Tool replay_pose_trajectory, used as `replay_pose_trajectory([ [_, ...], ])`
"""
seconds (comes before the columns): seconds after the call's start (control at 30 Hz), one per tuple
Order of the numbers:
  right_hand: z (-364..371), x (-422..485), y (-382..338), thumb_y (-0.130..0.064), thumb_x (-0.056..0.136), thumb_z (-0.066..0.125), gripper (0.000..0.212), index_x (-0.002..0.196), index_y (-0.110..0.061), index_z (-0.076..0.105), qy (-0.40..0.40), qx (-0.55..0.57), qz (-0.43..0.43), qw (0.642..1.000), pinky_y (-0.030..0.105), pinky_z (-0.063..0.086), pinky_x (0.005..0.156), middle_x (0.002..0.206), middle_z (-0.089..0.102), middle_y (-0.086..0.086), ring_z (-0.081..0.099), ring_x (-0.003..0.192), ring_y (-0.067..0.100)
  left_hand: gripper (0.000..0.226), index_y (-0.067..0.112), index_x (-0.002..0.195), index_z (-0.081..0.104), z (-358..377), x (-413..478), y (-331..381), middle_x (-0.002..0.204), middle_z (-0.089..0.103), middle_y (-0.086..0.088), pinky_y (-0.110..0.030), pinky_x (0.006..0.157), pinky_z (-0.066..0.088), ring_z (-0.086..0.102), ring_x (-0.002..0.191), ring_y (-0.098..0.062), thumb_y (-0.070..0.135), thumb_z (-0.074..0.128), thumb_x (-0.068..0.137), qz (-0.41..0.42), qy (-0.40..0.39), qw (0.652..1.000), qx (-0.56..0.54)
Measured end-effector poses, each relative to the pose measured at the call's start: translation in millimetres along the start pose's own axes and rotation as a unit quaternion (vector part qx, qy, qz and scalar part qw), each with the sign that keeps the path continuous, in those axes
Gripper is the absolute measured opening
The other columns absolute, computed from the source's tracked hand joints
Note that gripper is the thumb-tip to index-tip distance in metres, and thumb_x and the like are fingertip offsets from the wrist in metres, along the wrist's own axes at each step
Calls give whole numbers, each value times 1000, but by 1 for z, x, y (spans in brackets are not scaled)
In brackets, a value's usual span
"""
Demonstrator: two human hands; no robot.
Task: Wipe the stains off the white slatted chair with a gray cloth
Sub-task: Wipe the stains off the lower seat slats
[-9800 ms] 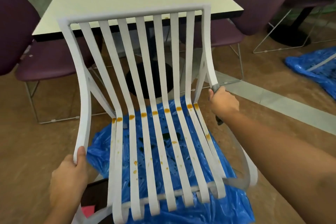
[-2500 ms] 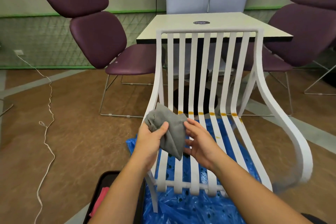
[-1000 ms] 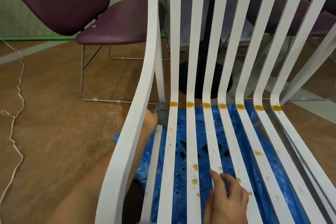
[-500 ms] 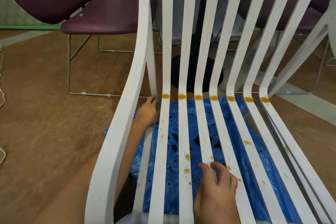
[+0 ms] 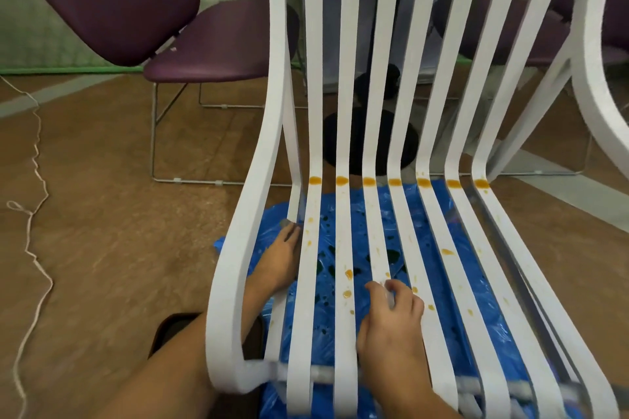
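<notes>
The left hand [image 5: 280, 260] has slid forward along the leftmost slat of the white slatted plastic chair [image 5: 238, 248], its grip seemingly clamped on the barely visible crumpled gray cloth [image 5: 285, 223], while the right hand [image 5: 391, 316] stays curled round a middle slat and the orange stains [image 5: 394, 182] at the chair's bend are untouched.

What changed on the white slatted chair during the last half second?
The left hand, gripping the gray cloth, slid along the leftmost slat of the white slatted chair from the bend toward the seat front. The right hand still holds a middle slat; seven orange stains remain.
</notes>
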State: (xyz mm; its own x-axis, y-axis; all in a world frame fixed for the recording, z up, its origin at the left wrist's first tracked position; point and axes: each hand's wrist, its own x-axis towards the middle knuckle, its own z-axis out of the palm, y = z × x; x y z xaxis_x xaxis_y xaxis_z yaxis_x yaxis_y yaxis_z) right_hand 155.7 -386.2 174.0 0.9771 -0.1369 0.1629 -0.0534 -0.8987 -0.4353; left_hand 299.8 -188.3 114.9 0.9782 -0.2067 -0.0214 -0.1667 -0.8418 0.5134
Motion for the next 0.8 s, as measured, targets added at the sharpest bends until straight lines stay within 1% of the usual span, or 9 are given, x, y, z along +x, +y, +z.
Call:
replay_pose_trajectory([
  [0.1,-5,-1,0,3,70,73,51,114,-19,60,1,-3,-2,1000,40,56,71,123,53,16,46,106,32,54,17,155,39,0,-30,-12,162,31,3,-30,115,39,46,140,-20,22,53,104,0,-22,999,-38],
  [0.2,-7,-1,0,3,74,68,47,115,-18,61,-8,-6,5,1000,39,54,75,125,52,18,45,108,33,52,23,150,49,-1,-65,-17,159,38,10,-29,118,36,43,141,-10,29,61,100,-5,-17,999,-47],
  [0.37,-11,-2,-3,3,75,65,46,115,-18,58,-22,-4,5,1000,40,54,77,127,50,17,42,109,31,48,17,133,67,-5,-116,-18,142,57,5,-26,112,41,51,127,5,28,76,88,-6,-9,996,-84],
  [0.47,-11,-2,-3,3,74,66,46,115,-16,58,-22,-4,3,1000,42,55,78,125,51,19,42,108,32,50,21,104,81,-12,-136,-16,116,68,2,-22,99,49,56,107,18,57,80,69,-32,-21,992,-124],
  [0.53,-11,-2,-1,3,74,67,47,116,-16,58,-25,-6,4,1000,42,55,80,124,52,19,43,109,32,31,43,70,79,-16,-142,-19,89,68,16,-14,83,49,64,91,10,70,78,55,-70,-27,986,-150],
  [0.57,-11,-2,-1,3,74,68,47,116,-16,59,-26,-3,5,1000,41,55,79,124,52,19,44,108,32,26,43,56,74,-20,-142,-19,78,68,15,-11,75,46,67,81,1,69,81,54,-79,-38,985,-151],
  [0.67,-10,-2,-1,5,73,69,48,115,-15,60,-24,18,13,999,39,54,73,122,53,19,46,106,33,37,9,51,70,-31,-133,-11,68,69,-18,-20,60,43,62,63,-32,35,91,69,-73,-86,984,-136],
  [0.73,-9,-2,0,4,76,67,46,118,-15,60,-25,25,15,999,38,54,74,125,51,17,44,108,32,33,24,49,66,-35,-125,-9,71,69,-17,-28,62,49,63,67,-31,23,90,72,-57,-117,986,-109],
  [0.8,-10,-2,0,1,82,64,46,123,-17,57,-29,30,17,999,37,54,79,131,48,15,41,114,30,30,31,53,65,-34,-117,-8,75,69,3,-26,66,53,65,71,-18,30,90,68,-53,-105,991,-57],
])
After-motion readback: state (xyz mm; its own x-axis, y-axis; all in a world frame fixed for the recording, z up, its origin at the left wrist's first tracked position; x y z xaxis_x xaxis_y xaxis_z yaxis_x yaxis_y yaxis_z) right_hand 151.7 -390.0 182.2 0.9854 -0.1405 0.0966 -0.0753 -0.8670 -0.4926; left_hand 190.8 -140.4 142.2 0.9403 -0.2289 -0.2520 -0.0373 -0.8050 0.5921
